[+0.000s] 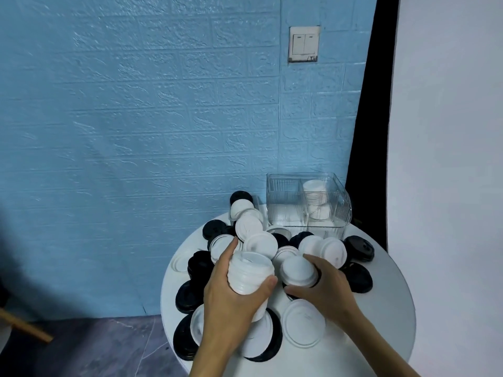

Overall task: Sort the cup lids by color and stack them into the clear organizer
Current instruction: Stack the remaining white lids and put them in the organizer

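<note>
Left hand (234, 292) wraps a stack of white lids (249, 270), thumb on the right side, fingers curled round the left, stack tilted with its open top facing away from the camera. Right hand (326, 289) grips a single white lid (298, 270) just right of the stack, fingers curled over its far edge, thumb below it; lid and stack sit close, can't tell if they touch. Both hands are over the middle of a round white table (386, 308) covered in loose lids, black and white mixed. White lids (258, 240) are piled behind the hands toward the back left; black lids (356, 276) lie to the right of the right hand and more black lids (190, 292) along the left edge. A large white lid (303, 326) lies flat near the front, under the right forearm. Clear organizer (307, 205) sits at the back right of the table, well apart from the hands, with a divider down the middle: right compartment holds a stack of white lids (315, 200), left compartment looks see-through with nothing I can make out in it. Behind: blue brick-pattern wall (136, 118) with a light switch (304, 44), a black strip (373, 118) and a white panel (449, 159) at right.
</note>
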Tool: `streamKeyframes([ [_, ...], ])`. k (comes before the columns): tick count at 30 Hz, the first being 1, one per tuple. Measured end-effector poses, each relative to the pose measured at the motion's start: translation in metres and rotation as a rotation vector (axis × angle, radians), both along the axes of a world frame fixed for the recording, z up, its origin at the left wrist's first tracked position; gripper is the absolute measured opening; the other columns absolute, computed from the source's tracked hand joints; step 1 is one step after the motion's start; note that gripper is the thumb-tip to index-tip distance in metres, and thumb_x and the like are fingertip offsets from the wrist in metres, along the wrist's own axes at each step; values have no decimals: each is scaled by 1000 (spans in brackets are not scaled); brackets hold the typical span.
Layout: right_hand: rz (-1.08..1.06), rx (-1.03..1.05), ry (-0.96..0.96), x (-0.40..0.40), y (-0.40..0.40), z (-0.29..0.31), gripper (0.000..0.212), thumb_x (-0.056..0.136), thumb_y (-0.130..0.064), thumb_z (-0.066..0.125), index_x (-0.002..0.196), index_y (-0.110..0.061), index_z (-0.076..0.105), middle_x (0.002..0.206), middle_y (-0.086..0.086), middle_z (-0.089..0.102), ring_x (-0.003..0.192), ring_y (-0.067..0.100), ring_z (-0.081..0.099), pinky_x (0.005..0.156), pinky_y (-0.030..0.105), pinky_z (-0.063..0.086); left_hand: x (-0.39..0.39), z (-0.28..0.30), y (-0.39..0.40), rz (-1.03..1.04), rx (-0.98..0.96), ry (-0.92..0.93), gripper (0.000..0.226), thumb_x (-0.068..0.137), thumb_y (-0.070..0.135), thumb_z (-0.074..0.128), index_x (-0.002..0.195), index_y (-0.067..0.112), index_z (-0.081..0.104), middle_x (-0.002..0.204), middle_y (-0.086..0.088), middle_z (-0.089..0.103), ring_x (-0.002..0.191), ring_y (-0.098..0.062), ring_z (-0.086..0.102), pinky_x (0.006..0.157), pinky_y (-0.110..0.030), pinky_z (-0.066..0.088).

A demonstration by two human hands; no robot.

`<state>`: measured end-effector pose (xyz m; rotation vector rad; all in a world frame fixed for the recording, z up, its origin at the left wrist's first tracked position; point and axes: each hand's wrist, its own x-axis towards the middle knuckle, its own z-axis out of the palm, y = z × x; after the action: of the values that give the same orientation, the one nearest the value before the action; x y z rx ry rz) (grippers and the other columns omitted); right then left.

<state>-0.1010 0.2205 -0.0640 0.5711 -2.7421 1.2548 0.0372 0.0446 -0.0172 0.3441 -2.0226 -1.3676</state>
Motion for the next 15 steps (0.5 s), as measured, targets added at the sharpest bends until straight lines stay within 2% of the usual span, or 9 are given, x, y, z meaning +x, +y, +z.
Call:
streamKeyframes([
  [3,-2,-118,-34,-1,2,11,91,54,-66,88,132,-31,58,120,-20,64,112,5,61,95,27,51,-1,-1,0,1,-4,0,94,56,56,89,140,51,47,132,27,57,121,10,50,95,-15,39],
  [5,17,-243,-22,5,1,35,77,60,-58,89,128,-36,60,117,-23,66,110,2,62,94,26,52,-1,-1,0,-3,-9,3,93,58,51,91,140,52,46,134,27,56,122,12,49,100,-19,41],
  [7,132,-421,-71,18,-5,62,57,69,-50,87,119,-44,61,112,-21,72,107,1,67,95,30,55,-2,1,3,-21,-25,8,96,58,53,91,140,55,42,135,26,56,124,9,50,103,-23,44],
  [9,320,-535,-189,35,-15,83,58,72,-49,86,125,-41,61,116,-14,73,109,7,70,97,37,56,-3,5,7,-48,-44,0,99,56,59,88,141,60,37,131,22,60,120,0,57,100,-26,49],
  [11,428,-508,-261,51,-28,90,66,71,-47,85,130,-36,59,120,-8,72,112,12,69,99,41,56,-2,8,12,-62,-39,11,102,54,59,86,142,62,33,126,24,63,113,4,61,91,-20,52],
  [13,437,-491,-273,60,-38,85,63,67,-43,88,125,-35,63,119,-6,72,112,14,69,100,42,55,-2,8,14,-61,-23,41,102,54,54,87,141,62,34,124,32,61,111,10,60,87,-13,50],
  [15,404,-474,-276,62,-42,83,62,62,-41,91,119,-36,65,116,-8,72,111,12,68,101,43,54,-1,4,12,-40,-34,58,100,56,46,91,138,63,37,122,30,63,111,7,61,87,-19,51],
])
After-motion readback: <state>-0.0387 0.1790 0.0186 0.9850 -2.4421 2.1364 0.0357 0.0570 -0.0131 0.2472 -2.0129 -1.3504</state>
